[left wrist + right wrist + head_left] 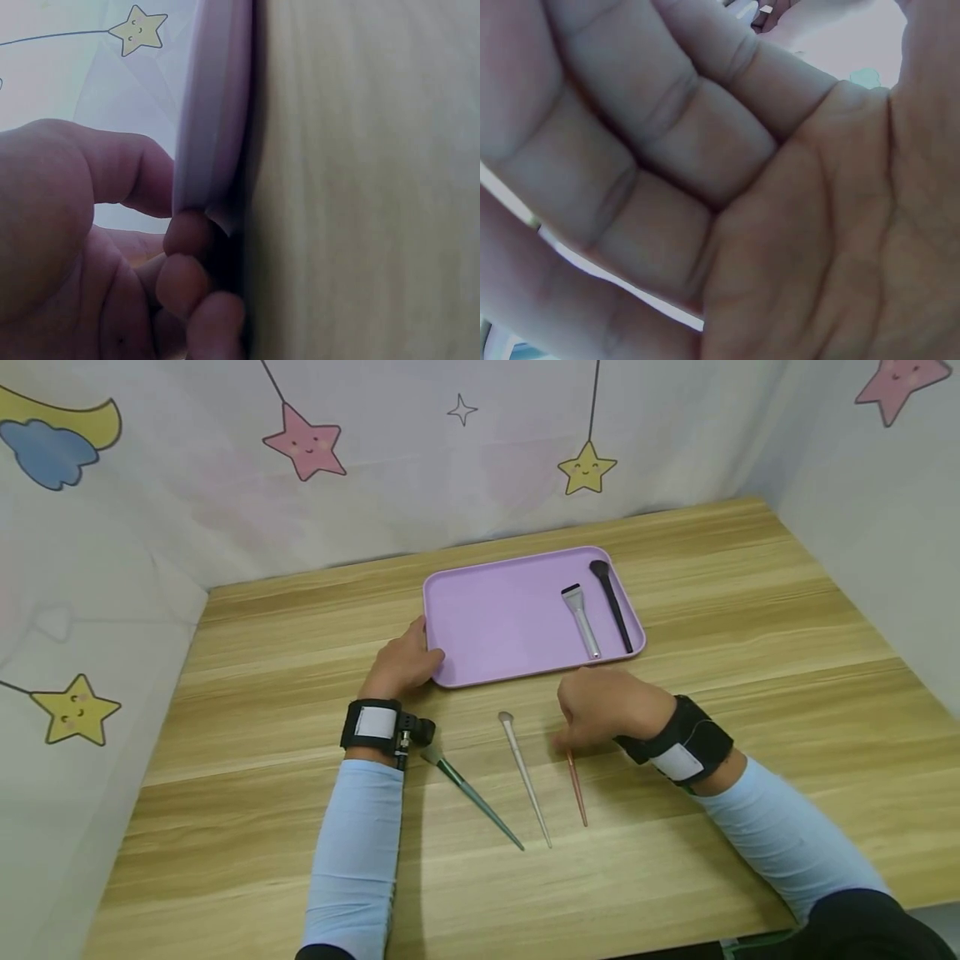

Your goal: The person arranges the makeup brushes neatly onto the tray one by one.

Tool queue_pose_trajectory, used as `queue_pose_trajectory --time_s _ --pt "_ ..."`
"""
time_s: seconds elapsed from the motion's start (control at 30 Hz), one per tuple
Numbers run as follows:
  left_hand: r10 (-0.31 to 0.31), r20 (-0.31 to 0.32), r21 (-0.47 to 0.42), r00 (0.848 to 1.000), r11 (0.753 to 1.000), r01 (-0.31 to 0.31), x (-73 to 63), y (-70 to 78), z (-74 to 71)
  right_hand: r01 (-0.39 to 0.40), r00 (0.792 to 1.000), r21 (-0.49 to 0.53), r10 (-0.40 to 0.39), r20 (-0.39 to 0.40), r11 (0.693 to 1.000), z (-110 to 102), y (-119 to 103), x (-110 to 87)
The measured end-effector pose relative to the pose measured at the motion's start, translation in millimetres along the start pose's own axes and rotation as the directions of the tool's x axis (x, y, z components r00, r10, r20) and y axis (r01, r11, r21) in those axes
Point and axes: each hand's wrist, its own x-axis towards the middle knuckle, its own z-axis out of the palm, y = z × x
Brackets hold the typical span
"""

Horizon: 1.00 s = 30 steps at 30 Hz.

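Your right hand (611, 706) is bent down over the upper end of a slim rose-pink brush (577, 789), on your side of the lilac tray (510, 610). Its tapered handle points toward you; its head is hidden under your fingers, and the right wrist view shows just palm and fingers, so I can't tell whether you are pinching it. Your left hand (403, 664) grips the tray's near left corner, thumb over the rim and fingers against the outer edge. Your hands are well apart.

The tray is a shallow, smooth rectangle with rounded corners and a raised rim, lying on the wood-grained worktop (262, 693). Inside it, toward its right end, you have a silver-grey brush (582, 622) with a flat, dark-edged head and, just beside that, along the tray's right rim, an all-black brush (613, 606) with a fuller head.

Left of the rose-pink one, also on the tray's near side, lie a pale whitish brush (525, 777) with a small greyish head and a green brush (476, 797), slanting so their handle tips come close together.
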Motion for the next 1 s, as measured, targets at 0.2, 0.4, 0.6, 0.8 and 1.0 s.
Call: queue_pose_trajectory --time_s 0.2,0.4,0.6,0.8,1.0 --pt "-0.006 0.002 0.004 1.000 1.000 0.006 -0.5 0.2 0.5 0.000 1.000 -0.009 0.000 -0.003 1.000 1 -3 -1.3" --pt "0.004 0.002 0.007 1.000 1.000 -0.004 -1.0 0.3 -0.6 -0.019 1.000 -0.041 0.019 0.012 0.999 2 -6 -2.3" --pt "0.000 -0.001 0.005 1.000 1.000 0.000 -1.7 1.0 -1.9 -0.047 0.998 -0.045 0.049 0.040 0.998 2 -9 -4.6" --pt "-0.002 -0.002 0.009 1.000 1.000 0.002 -1.2 1.9 -1.6 -0.052 0.997 -0.071 0.056 0.051 0.996 6 -12 -5.6" --pt "-0.004 -0.004 0.018 1.000 1.000 0.004 -0.4 1.9 -1.2 -0.054 0.996 -0.107 0.062 0.068 0.993 9 -16 -6.1"
